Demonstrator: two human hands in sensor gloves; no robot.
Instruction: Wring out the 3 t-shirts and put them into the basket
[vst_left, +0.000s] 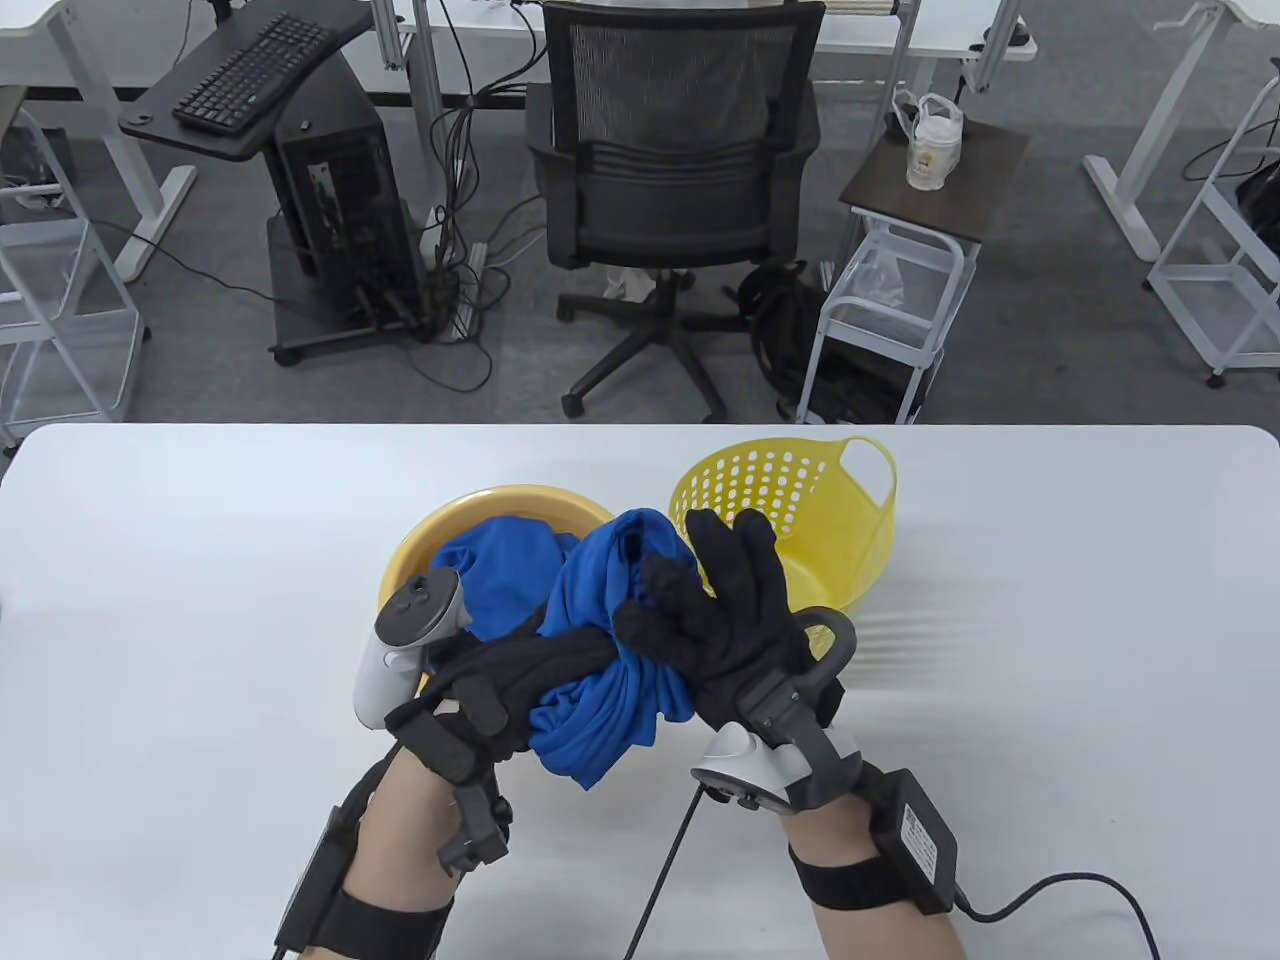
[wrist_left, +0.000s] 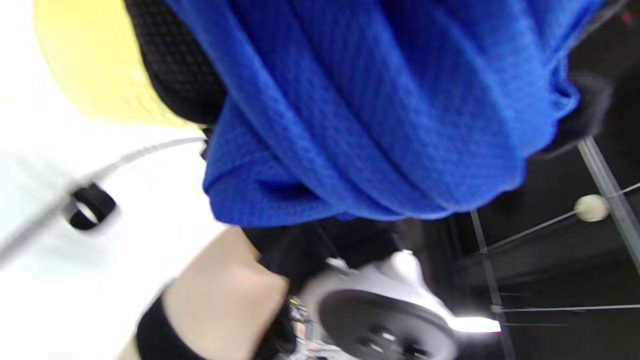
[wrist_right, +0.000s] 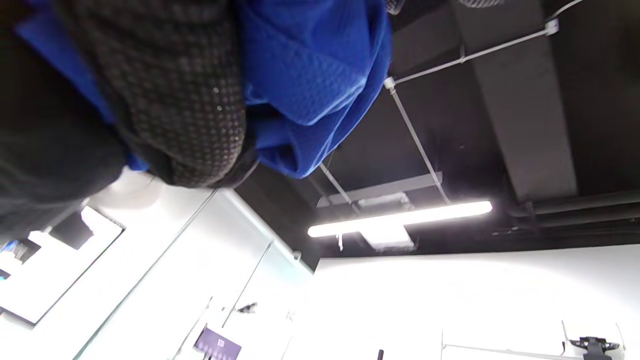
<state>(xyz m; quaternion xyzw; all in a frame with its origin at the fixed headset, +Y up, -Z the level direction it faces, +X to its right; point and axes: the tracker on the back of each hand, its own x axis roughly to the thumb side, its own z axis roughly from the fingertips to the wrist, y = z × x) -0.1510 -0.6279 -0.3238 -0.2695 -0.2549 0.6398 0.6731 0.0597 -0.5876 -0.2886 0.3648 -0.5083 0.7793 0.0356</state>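
A twisted blue t-shirt (vst_left: 610, 640) hangs above the white table between my two hands. My left hand (vst_left: 555, 660) grips its lower middle, fingers wrapped round the twist. My right hand (vst_left: 680, 615) holds the shirt's right side with thumb and curled fingers, while two fingers stick up. More blue cloth (vst_left: 495, 575) lies in the yellow basin (vst_left: 470, 505) behind my left hand. The yellow perforated basket (vst_left: 800, 490) stands just behind my right hand. Up close, the left wrist view shows the twisted t-shirt (wrist_left: 380, 110), and the right wrist view shows glove fingers (wrist_right: 175, 100) on the t-shirt (wrist_right: 310, 65).
A black cable (vst_left: 660, 880) runs from my right wrist across the table's near edge. Beyond the table's far edge stand an office chair (vst_left: 680, 140) and a small white cart (vst_left: 900, 290). The basin and basket sit close together mid-table.
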